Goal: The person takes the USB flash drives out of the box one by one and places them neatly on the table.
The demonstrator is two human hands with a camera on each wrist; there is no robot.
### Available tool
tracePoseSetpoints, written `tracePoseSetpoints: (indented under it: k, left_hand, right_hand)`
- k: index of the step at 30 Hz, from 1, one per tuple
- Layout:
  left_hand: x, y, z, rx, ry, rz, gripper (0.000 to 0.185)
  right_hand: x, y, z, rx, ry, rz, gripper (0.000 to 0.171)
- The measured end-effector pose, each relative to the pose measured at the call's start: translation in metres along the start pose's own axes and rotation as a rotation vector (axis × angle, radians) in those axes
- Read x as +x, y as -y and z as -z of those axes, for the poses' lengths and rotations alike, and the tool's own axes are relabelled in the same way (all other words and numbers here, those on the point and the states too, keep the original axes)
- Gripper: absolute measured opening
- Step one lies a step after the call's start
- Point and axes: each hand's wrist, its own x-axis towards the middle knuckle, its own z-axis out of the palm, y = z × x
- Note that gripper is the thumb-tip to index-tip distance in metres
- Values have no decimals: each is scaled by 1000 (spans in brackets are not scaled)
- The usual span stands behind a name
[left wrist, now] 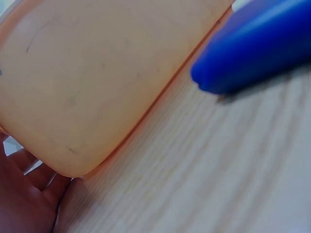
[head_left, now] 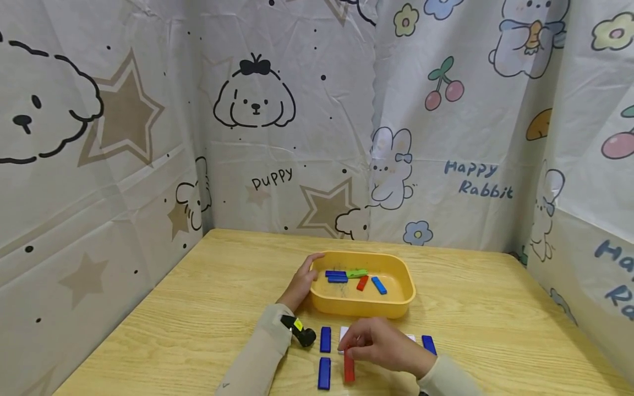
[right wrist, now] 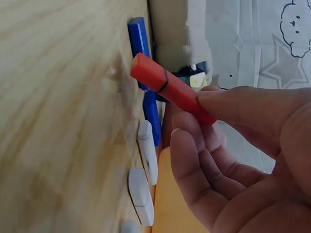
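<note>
My left hand (head_left: pixel 299 283) holds the left end of a yellow plastic basin (head_left: pixel 356 308), its fingers along the rim and side. Thumb and fingertips of my right hand (head_left: pixel 378 344) pinch a small red block (head_left: pixel 349 371) by one end. In the right wrist view a black line crosses this red block (right wrist: pixel 165 85), and its free end points away from the hand over the table. White blocks (right wrist: pixel 141 196) lie on the table beneath; the right hand partly hides them in the head view. Two blue blocks (head_left: pixel 324 340) form a column left of the red one.
Inside the basin lie blue blocks (head_left: pixel 338 279), a green piece (head_left: pixel 356 273), a red block (head_left: pixel 362 283) and a lighter blue block (head_left: pixel 378 285). Another blue block (head_left: pixel 428 345) lies right of my right hand. Printed curtains (head_left: pixel 297 154) enclose the wooden table (head_left: pixel 198 308).
</note>
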Motion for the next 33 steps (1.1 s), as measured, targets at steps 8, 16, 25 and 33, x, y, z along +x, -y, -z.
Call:
tracePoseSetpoints:
  k: [8,16,25,33]
  left_hand:
    - [17,24,1,-21,10,1,57]
    - [26,42,-1,-21,-14,-9,56]
    - [25,39,-2,-1,-25,1,57]
    - [25,40,-2,-8,-21,0,56]
  right_hand:
    - [1,2,-5,-52,4,-47,13]
    - [2,5,-9,-122,6,-61,15]
    - [-1,10,-13,-212,28,-47,16]
    - [-7,16,-20,-339,23,-69,25]
